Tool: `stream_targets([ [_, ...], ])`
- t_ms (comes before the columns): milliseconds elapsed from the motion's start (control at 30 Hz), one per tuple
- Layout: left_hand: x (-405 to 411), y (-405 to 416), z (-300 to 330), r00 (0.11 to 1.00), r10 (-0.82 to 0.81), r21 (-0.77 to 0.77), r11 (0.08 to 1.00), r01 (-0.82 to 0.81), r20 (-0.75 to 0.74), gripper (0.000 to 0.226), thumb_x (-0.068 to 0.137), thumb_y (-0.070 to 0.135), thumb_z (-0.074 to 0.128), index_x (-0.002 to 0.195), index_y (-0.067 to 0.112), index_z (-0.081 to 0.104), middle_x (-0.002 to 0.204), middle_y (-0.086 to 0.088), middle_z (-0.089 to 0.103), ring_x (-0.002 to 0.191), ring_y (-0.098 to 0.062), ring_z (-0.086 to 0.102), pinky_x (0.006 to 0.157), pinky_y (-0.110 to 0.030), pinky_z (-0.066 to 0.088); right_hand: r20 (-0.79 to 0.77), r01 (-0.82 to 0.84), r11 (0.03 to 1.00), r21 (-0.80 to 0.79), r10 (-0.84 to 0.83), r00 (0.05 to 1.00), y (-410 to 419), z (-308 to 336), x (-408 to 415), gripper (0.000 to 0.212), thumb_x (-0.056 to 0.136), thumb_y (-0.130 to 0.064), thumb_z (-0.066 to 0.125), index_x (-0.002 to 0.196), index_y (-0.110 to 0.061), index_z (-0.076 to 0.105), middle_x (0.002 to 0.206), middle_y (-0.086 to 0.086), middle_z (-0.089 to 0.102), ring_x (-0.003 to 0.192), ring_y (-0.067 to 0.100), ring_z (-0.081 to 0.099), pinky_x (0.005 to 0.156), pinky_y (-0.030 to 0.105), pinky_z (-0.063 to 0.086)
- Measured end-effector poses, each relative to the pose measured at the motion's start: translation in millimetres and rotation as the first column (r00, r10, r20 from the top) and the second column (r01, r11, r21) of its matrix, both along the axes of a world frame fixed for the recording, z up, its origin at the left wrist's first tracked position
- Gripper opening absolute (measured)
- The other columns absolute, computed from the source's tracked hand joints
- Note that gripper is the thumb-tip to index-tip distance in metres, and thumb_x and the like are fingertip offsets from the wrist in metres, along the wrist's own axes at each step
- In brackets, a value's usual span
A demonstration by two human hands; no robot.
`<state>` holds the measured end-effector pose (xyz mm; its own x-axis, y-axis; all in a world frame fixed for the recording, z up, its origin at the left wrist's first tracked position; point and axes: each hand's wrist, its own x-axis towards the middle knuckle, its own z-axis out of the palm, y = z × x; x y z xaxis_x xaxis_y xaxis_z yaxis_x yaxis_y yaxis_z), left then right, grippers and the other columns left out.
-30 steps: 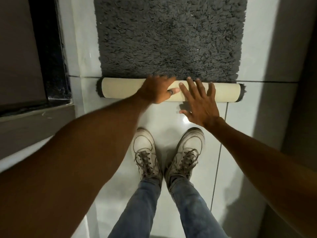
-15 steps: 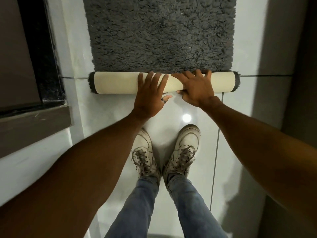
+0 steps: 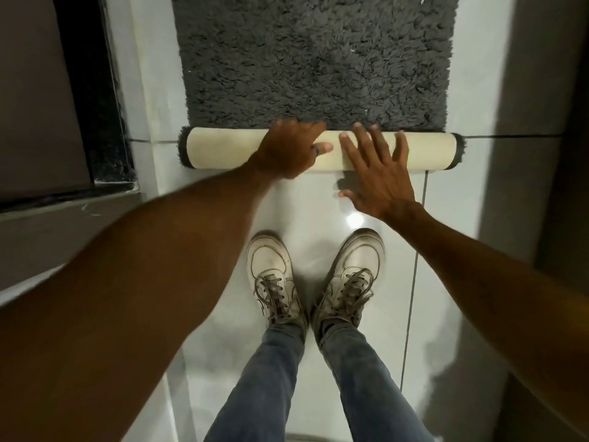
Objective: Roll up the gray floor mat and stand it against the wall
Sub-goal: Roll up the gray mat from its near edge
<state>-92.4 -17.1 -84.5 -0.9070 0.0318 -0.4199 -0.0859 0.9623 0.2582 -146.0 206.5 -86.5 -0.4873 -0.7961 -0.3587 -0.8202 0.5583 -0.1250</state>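
Observation:
The gray shaggy floor mat lies flat on the white tiles ahead of me. Its near end is rolled into a tube that shows the cream backing and lies crosswise. My left hand is cupped over the top of the roll near its middle, fingers curled onto the far side. My right hand rests flat on the roll just to the right, fingers spread, with its palm over the floor on the near side.
My white sneakers stand on the glossy tile floor just behind the roll. A dark doorway with a black threshold is at the left. A gray wall runs along the right.
The hands have swapped their poses: the left moved from flat on the near side to curled over the roll's top, while the right drew back from the top to flat with fingers spread.

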Motion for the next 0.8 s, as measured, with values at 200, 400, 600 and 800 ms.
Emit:
stream_targets([
  [200, -26.3, -11.4, -0.4, 0.978, 0.022, 0.083, 0.996, -0.040, 0.206, 0.058, 0.109, 0.054, 0.030, 0.152, 0.019, 0.046, 0.155, -0.014, 0.050, 0.143, -0.035, 0.045, 0.121, -0.052, 0.031, -0.065, 0.123, 0.990, 0.061, -0.119, 0.991, -26.0, -13.4, -18.4, 0.097, 0.083, -0.049, 0.077, 0.161, -0.021, 0.027, 0.157, 0.022, 0.044, 0.141, 0.047, 0.042, 0.115, 0.079, 0.021],
  [400, 42.3, 27.7, 2.8, 0.977, 0.108, -0.094, 0.987, -0.127, -0.185, 0.080, 0.093, 0.063, 0.049, 0.156, 0.014, 0.041, 0.160, -0.015, 0.043, 0.147, -0.036, 0.040, 0.120, -0.058, 0.027, 0.018, 0.101, 0.991, 0.085, -0.103, 0.995, -37.4, -5.3, -42.0, 0.090, 0.078, -0.058, 0.077, 0.152, -0.025, 0.038, 0.141, 0.018, 0.056, 0.127, 0.045, 0.053, 0.109, 0.076, 0.031],
  [600, 42.6, 28.8, -17.2, 0.978, 0.128, -0.241, 0.956, -0.166, -0.167, 0.101, 0.075, 0.046, 0.084, 0.157, 0.016, 0.033, 0.157, -0.015, 0.044, 0.145, -0.040, 0.041, 0.122, -0.064, 0.026, 0.233, 0.049, 0.971, 0.236, -0.105, 0.967, -56.1, 2.2, -74.1, 0.081, 0.077, -0.060, 0.074, 0.144, -0.023, 0.045, 0.145, 0.013, 0.057, 0.139, 0.042, 0.047, 0.114, 0.075, 0.022],
  [800, 18.5, 11.2, -8.0, 0.980, 0.116, -0.172, 0.975, -0.143, -0.160, 0.080, 0.076, 0.050, 0.083, 0.143, 0.018, 0.054, 0.133, -0.012, 0.067, 0.117, -0.036, 0.062, 0.104, -0.051, 0.045, 0.268, 0.000, 0.971, 0.238, -0.065, 0.961, -63.2, 8.2, -83.9, 0.110, 0.063, -0.069, 0.079, 0.154, -0.033, 0.029, 0.157, 0.016, 0.042, 0.146, 0.045, 0.035, 0.113, 0.081, 0.016],
])
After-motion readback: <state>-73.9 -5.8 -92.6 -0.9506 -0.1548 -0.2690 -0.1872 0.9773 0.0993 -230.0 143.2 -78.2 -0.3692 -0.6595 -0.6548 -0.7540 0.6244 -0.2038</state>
